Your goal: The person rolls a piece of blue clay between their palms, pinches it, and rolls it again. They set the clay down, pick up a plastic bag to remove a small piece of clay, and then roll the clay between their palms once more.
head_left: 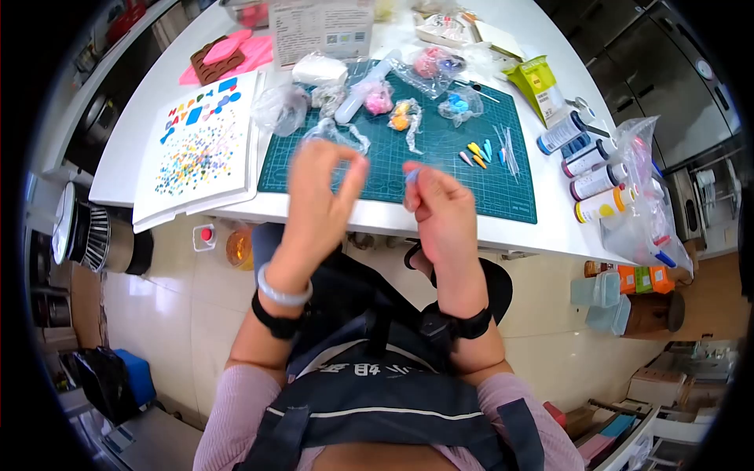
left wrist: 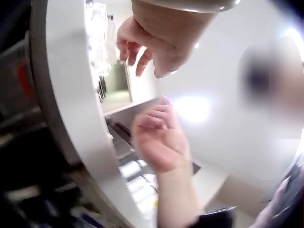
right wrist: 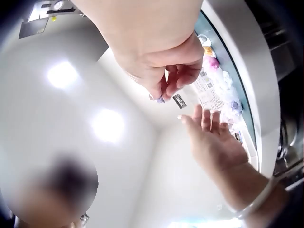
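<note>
The right hand (head_left: 446, 206) pinches a small bluish-lilac piece (head_left: 411, 176) between thumb and fingers above the mat's front edge; in the right wrist view the lilac piece (right wrist: 160, 99) shows at the fingertips. Apart from it, the left hand (head_left: 320, 192) is raised with its fingers loosely bent and nothing visible in them. On the green mat (head_left: 314, 174) lie small yellow, blue and pink pointed pieces (head_left: 476, 149), clear thin sticks (head_left: 509, 149) and an orange lump (head_left: 402, 118) in plastic wrap.
At the left is a white board (head_left: 141, 206) with colored dots and shapes. Several bottles (head_left: 598, 204) lie at the right beside a plastic bag (head_left: 640, 188). A clear roller (head_left: 363, 92), wrapped lumps (head_left: 455, 104) and a printed box (head_left: 320, 35) stand or lie farther back.
</note>
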### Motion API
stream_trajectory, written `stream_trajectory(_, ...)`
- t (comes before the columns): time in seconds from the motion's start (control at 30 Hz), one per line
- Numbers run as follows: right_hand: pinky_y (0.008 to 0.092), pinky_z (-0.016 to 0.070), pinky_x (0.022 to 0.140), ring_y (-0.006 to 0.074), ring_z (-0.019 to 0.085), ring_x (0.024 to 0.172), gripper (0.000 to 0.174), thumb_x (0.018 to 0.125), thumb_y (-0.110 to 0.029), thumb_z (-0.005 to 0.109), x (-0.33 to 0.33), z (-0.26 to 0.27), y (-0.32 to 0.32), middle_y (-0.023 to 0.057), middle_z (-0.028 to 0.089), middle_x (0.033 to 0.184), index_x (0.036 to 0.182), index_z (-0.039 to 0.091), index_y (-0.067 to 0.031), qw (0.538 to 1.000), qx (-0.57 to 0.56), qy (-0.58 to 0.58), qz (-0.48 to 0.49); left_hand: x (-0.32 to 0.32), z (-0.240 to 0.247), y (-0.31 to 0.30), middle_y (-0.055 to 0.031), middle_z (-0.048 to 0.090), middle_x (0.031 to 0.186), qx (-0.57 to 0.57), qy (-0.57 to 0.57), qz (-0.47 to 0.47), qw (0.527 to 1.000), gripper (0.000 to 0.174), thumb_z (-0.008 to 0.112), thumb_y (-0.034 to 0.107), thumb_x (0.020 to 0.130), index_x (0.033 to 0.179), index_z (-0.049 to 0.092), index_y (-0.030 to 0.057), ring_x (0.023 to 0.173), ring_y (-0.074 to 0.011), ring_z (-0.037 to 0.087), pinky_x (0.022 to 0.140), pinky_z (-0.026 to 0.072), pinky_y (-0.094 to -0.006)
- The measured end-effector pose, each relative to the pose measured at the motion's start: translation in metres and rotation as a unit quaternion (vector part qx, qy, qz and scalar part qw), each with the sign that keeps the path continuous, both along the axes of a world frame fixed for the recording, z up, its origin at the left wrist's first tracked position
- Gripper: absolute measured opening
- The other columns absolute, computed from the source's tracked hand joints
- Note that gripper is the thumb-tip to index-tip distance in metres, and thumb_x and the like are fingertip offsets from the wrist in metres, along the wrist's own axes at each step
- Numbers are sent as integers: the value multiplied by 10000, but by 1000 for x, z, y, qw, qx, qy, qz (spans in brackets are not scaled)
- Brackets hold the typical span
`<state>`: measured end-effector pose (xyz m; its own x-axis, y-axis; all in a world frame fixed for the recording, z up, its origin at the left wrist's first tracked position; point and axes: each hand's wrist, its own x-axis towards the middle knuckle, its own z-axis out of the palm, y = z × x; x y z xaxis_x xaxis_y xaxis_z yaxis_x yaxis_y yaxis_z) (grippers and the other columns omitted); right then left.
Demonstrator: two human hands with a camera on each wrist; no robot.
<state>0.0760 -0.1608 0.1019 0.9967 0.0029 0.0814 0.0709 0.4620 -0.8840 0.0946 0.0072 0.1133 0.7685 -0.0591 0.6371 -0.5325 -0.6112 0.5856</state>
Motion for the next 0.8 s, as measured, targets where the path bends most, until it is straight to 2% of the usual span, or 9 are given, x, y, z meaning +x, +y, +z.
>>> stream_trajectory(0.03,193,446,653,96,558,720,160,862,-72,591,-5,-1,-1,27,570,806,974,651,26,994,-97,-53,1,-11,3,-5,-108,560,817,-90,125,-150,977,177,586,156,848,906,567,-10,745,-224,538,669,430,-315)
stream_trajectory(0.1,190,415,645,94,534,693,128,859,-71,591,-24,10,2,22,540,799,919,670,11,982,-172,-80,14,-25,2,-11,-51,543,716,-192,358,-288,867,227,490,205,925,847,557,3,663,-130,511,599,408,-253)
stream_trajectory(0.2,229,429,726,126,535,814,189,857,-62,579,-40,-13,0,57,531,906,1022,645,3,961,-243,-129,-30,-39,-21,-21,-11,521,641,-332,373,-316,807,271,451,209,946,807,561,5,564,-65,449,504,349,-197)
stream_trajectory(0.23,238,434,767,140,542,862,213,852,-61,585,-46,-16,2,68,534,961,1049,636,0,952,-258,-158,-46,-46,-26,-25,-14,521,643,-440,413,-303,737,255,455,195,943,812,558,2,545,-65,438,485,334,-196)
stream_trajectory(0.33,255,431,853,159,500,1032,233,882,-50,544,-59,-24,4,129,487,1244,1092,612,26,964,-210,-164,-7,-59,-41,-32,-13,503,603,-440,330,-283,786,302,459,185,940,711,538,5,507,-79,433,464,326,-209)
stream_trajectory(0.4,245,452,822,140,549,954,240,895,-64,532,-66,-27,4,137,542,1214,1100,599,42,981,-136,-138,23,-67,-49,-33,-23,486,563,-360,249,-260,861,370,460,168,934,604,498,5,491,-86,429,462,326,-220)
stream_trajectory(0.63,225,472,748,108,575,863,228,927,-119,496,-82,-57,21,92,619,1072,1038,608,46,998,-28,-41,-31,-89,-61,-49,-41,491,558,-278,138,-192,931,331,454,124,925,631,516,-15,497,-101,450,470,338,-231)
stream_trajectory(0.7,228,473,747,85,566,879,229,930,-118,486,-84,-56,18,81,624,1046,1066,595,31,998,-33,-48,-23,-93,-67,-49,-36,502,558,-267,126,-187,937,332,452,144,935,662,537,-24,496,-98,461,479,354,-222)
stream_trajectory(0.8,254,475,780,138,592,919,227,910,-88,497,-86,-45,8,111,625,1044,1097,570,17,974,-218,-43,-32,-93,-75,-47,-37,556,607,-406,265,-203,851,377,440,219,960,705,565,-29,527,-88,501,503,391,-207)
